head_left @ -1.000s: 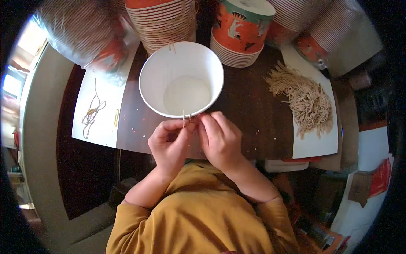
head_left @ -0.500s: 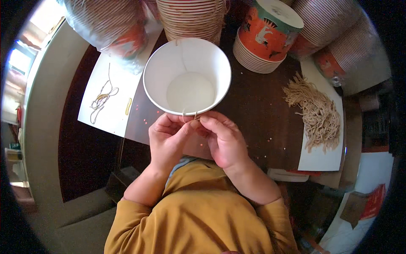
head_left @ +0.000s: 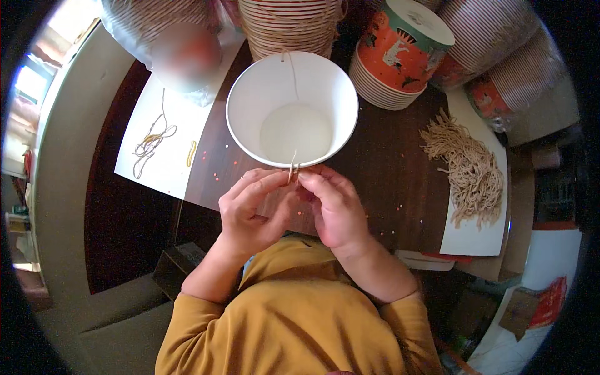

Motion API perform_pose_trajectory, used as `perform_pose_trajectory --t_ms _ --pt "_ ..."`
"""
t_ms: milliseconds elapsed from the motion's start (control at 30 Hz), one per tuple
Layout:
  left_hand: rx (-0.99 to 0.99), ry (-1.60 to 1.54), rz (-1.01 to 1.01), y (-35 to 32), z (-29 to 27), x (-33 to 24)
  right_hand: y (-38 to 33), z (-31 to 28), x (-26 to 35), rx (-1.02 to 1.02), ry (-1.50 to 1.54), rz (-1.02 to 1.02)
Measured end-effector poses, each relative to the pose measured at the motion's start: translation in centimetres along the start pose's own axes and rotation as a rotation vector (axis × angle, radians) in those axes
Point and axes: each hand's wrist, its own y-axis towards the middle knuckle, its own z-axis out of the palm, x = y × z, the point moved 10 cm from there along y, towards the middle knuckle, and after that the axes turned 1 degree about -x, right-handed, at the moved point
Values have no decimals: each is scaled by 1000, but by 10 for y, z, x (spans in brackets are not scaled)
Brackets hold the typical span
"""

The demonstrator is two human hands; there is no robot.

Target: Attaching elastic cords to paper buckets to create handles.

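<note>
A large paper bucket with a white inside stands in front of me, its mouth facing up. Twine passes over its near rim, one short pale end sticking up. My right hand is closed there, thumb and fingers pinching the twine against the rim. Beside it my left hand has its index fingertip against the twine, with the thumb apart below. The left hand's other fingertips are partly hidden. Another length of twine comes through the far wall near the rim and hangs inside the bucket.
Stacked buckets stand behind, with orange and green patterned buckets at right. A bundle of cut twine lies on a white sheet at right. Loose cord and a yellow strip lie on the left sheet. Small dots are scattered over the table.
The bucket has shifted slightly right and turned a little. My left thumb has come away from the twine and dropped, while my right hand keeps its pinch. A twine end now stands higher.
</note>
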Motion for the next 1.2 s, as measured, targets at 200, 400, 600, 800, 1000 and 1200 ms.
perform_pose_trajectory --t_ms 200,400,600,800,1000,1200 --pt "-71 179 249 -4 -1 -12 1 1 1 -22 10 -36" --pt "-72 255 379 -3 1 -30 3 -4 -11 -53 4 79" --pt "-80 161 269 -3 -2 -23 5 -6 -11 -20 104 90" --pt "-121 -13 -93 -5 -18 14 5 -12 2 3 -35 96" --pt "-79 -33 -115 -5 -13 15 11 -11 40 78 -399 -168" --pt "-70 -330 -234 -7 -5 30 7 -2 56 60 -531 -279"
